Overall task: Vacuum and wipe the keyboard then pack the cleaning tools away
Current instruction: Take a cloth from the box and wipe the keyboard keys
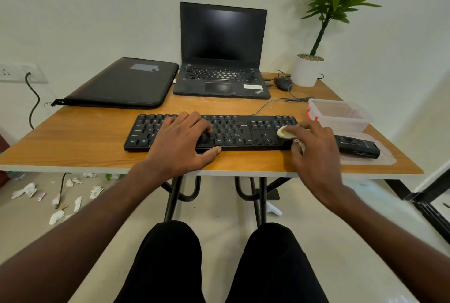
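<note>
Wooden worktop (pixel 97 137) against white wall; paper scraps on floor (pixel 58 195) at left. Keyboard (pixel 243 132) near centre. Left hand (pixel 185 142) rests flat on keys, fingers relaxed. Right hand (pixel 314 146) grips cloth (pixel 286 132) at keyboard's right end.

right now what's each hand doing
Left hand: open, pressing flat on the keyboard.
Right hand: fingers holding a cloth on the keyboard.

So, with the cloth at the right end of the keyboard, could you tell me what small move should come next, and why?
Probably draw the right hand leftward, dragging the cloth along the key rows. The cloth sits at the number-pad end of the keyboard, so most keys lie to its left. The left hand rests flat on the middle keys, steadying the board, and would likely need to shift aside as the cloth nears it.
</note>
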Demonstrator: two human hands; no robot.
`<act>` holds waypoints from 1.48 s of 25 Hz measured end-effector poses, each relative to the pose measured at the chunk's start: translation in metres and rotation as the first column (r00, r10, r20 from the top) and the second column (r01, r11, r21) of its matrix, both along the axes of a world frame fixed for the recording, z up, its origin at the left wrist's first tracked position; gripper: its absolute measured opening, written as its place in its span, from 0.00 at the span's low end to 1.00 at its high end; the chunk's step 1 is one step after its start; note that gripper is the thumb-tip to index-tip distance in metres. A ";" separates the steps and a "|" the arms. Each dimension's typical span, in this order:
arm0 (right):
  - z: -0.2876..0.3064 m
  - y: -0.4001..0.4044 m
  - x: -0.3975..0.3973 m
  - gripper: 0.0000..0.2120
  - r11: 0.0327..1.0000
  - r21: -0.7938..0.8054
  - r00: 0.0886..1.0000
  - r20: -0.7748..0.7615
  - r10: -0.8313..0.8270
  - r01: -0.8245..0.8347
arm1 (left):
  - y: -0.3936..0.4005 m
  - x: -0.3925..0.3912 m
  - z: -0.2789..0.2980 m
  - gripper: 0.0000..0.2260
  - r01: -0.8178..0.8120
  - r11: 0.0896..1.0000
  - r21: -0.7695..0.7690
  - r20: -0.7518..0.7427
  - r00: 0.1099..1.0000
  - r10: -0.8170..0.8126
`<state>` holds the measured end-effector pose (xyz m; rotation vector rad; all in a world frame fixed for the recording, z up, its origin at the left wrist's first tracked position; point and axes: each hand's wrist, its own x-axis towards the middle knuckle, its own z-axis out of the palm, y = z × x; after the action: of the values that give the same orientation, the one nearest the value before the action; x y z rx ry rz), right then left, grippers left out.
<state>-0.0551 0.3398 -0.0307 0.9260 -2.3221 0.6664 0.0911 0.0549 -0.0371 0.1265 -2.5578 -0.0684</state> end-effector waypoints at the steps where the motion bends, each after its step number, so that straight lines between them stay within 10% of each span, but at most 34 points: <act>1: -0.001 -0.002 0.003 0.19 0.999 -0.031 1.000 -0.012 -0.011 0.011 | 0.003 -0.001 0.000 0.24 -0.011 1.000 -0.002 -0.009 1.000 0.011; 9: -0.003 -0.028 0.004 0.21 0.929 0.272 0.948 -0.130 0.292 -0.249 | 0.065 -0.043 -0.004 0.24 0.096 0.994 0.051 0.032 0.995 -0.097; 28: 0.077 -0.056 -0.017 0.16 0.763 0.577 0.951 0.260 0.167 -0.292 | 0.066 -0.046 -0.008 0.19 0.063 0.994 0.091 0.018 0.998 -0.065; 34: 0.092 -0.056 -0.031 0.05 0.885 0.288 0.752 0.652 0.097 -0.364 | 0.066 -0.045 -0.005 0.19 0.084 0.990 0.114 0.039 0.995 -0.089; 37: 0.080 -0.067 -0.037 0.06 0.889 0.429 0.921 0.389 -0.018 -0.164 | 0.065 -0.045 -0.006 0.19 0.087 0.988 0.131 0.037 0.995 -0.092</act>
<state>-0.0925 0.2725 0.0490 1.1803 -2.8849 0.3527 0.0459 0.1198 -0.0428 0.0632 -2.6011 -0.2688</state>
